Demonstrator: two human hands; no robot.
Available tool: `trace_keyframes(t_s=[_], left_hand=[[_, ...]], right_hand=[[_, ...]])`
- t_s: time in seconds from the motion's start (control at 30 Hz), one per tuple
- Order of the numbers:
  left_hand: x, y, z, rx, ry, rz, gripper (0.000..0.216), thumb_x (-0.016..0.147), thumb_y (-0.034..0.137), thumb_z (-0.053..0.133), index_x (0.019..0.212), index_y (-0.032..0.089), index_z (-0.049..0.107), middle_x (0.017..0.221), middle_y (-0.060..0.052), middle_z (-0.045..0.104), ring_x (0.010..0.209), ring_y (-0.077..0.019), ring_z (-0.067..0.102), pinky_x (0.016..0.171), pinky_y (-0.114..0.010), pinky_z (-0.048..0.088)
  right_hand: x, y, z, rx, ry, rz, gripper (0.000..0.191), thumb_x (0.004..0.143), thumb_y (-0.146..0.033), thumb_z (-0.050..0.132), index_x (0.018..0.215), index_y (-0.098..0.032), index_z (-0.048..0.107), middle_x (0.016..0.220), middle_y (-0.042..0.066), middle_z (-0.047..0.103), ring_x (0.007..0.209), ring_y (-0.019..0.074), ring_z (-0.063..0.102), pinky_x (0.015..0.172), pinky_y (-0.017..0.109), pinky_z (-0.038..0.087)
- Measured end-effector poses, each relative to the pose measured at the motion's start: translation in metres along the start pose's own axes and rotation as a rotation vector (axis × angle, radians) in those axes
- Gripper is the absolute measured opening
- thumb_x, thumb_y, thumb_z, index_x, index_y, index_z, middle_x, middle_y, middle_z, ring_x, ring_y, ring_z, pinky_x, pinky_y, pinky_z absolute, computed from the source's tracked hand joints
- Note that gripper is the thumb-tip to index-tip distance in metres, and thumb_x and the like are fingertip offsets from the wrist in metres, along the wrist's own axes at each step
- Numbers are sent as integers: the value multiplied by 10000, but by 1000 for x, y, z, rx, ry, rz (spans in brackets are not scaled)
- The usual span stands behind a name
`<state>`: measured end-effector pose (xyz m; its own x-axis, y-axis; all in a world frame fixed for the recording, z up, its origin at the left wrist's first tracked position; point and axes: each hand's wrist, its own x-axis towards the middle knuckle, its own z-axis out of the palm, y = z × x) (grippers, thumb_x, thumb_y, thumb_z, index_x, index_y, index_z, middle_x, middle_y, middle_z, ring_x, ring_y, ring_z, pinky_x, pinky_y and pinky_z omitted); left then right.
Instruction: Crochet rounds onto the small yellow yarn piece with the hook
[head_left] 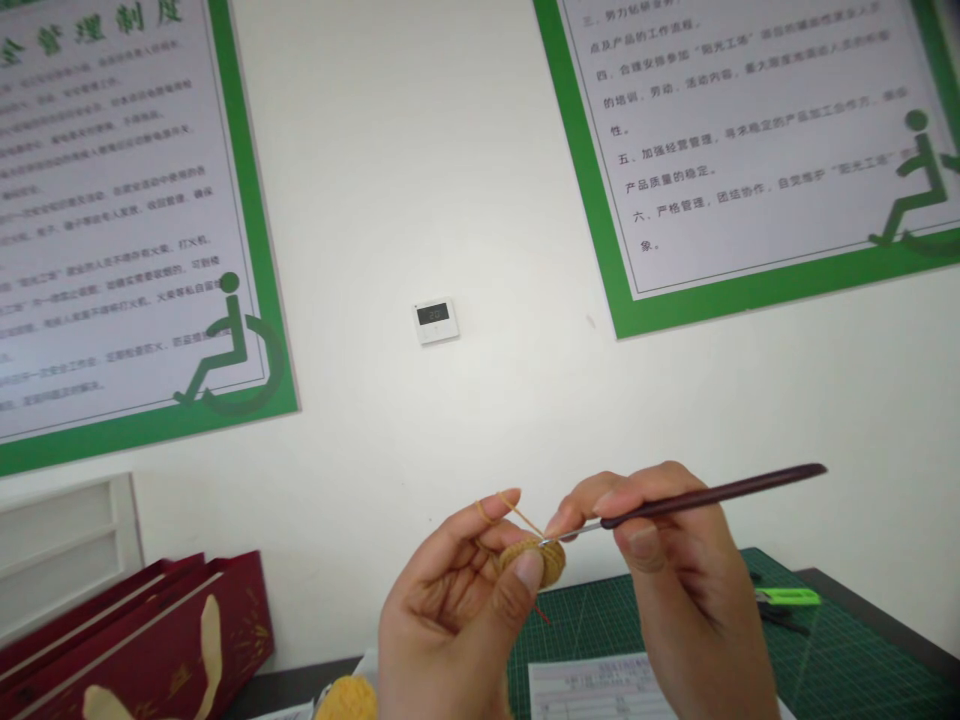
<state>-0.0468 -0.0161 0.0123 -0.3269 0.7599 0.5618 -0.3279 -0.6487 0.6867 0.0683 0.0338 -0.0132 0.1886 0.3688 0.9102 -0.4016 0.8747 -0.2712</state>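
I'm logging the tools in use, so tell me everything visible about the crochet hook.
The crochet hook has a long, slender, dark reddish-brown, smooth-looking handle and a thin silvery shaft that looks like metal. The right hand grips it between thumb and fingers. It slants, handle end up and to the picture's right. Its tip end meets the yellow crocheted piece held in the left hand; the tip's exact shape is too small to make out.

Single head-worn camera faces wall (420,180), rolled: lower edge of right poster (750,150) climbs rightward. Wall panel (435,322) near mid-frame, far off. Left hand (457,610) close to lens, below panel; right hand (690,570) close too, below-right. Cutting mat (855,650) seen obliquely, farther below-right.
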Motion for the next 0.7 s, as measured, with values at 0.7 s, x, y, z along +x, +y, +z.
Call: trace_keyframes(t_s=[0.7], left_hand=[[0,0,1,40,25,29,313,596,109,945,877,220,862,681,-44,771,638,-154,699,576,-194,560]], right_hand=[[5,-9,0,-273,-56,-232,181,1012,-153,496,1056,-264,632,905,28,743,869,182,727,742,333,590]])
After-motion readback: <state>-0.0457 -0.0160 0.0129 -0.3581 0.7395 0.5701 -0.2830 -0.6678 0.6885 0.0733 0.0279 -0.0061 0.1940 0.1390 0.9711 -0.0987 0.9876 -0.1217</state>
